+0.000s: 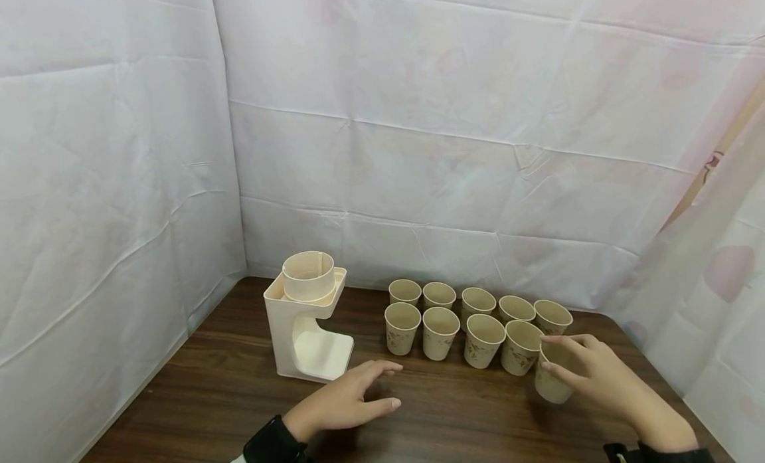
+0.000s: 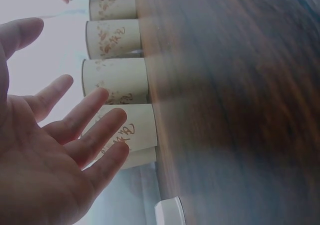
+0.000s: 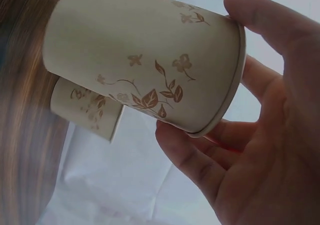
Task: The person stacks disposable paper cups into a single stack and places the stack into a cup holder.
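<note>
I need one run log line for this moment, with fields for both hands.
right hand: grips paper cup at rim | left hand: open, holds nothing, near cup holder | other cups: in rows on table

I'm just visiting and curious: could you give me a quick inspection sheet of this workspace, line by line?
Surface: dark wooden table, bare where visible.
Job's things: paper cup with a leaf print at the right end of the front row; nine more cups stand upright in two rows.
Clutter: cream cup dispenser stand left of the cups.
Grippers: right hand grips the paper cup near its rim; left hand is open, flat above the table, holding nothing.
Cables: nothing seen.
Surroundings: white creased cloth hangs behind and on both sides.
</note>
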`<state>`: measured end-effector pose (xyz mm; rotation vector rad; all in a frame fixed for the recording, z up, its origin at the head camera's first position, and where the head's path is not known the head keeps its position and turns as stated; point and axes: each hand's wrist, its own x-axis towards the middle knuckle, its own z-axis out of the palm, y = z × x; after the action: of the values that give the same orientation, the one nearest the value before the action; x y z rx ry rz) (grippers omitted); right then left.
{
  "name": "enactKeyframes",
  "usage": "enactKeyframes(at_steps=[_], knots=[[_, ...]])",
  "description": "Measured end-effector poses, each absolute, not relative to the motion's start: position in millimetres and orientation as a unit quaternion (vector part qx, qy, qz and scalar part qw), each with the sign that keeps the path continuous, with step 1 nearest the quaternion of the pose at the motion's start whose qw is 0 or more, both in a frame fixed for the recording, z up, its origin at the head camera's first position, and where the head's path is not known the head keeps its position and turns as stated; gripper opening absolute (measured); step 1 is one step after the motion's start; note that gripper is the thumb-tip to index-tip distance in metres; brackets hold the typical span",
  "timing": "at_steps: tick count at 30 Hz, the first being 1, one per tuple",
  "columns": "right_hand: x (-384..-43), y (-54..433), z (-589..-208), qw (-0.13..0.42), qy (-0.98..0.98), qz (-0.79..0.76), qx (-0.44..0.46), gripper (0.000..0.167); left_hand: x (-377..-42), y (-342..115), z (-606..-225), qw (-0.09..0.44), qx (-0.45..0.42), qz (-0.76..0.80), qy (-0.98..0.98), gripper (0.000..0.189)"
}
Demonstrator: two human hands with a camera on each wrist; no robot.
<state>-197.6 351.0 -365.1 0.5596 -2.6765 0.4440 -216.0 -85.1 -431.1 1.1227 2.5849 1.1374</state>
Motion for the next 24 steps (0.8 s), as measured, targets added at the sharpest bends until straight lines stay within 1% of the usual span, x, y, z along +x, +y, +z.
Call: enactKeyframes(at_steps=[11,19,24], knots=[[-191.7,318.6,-364.9,0.203,-0.933,0.152,0.257,0.040,-220.0,-78.8,-436.0,0.061,0.374,0.385,0.842,0.057],[-189.9,298.2,-369.1,0.194,-0.924,0.154,0.291,0.042,-221.8,-73.4,-437.3,0.065,0.373,0.376,0.846,0.059],[-188.0,287.1,-373.0,0.168,-0.924,0.165,0.300,0.048,-221.8,-70.1,-437.7,0.065,0.379,0.375,0.844,0.058]])
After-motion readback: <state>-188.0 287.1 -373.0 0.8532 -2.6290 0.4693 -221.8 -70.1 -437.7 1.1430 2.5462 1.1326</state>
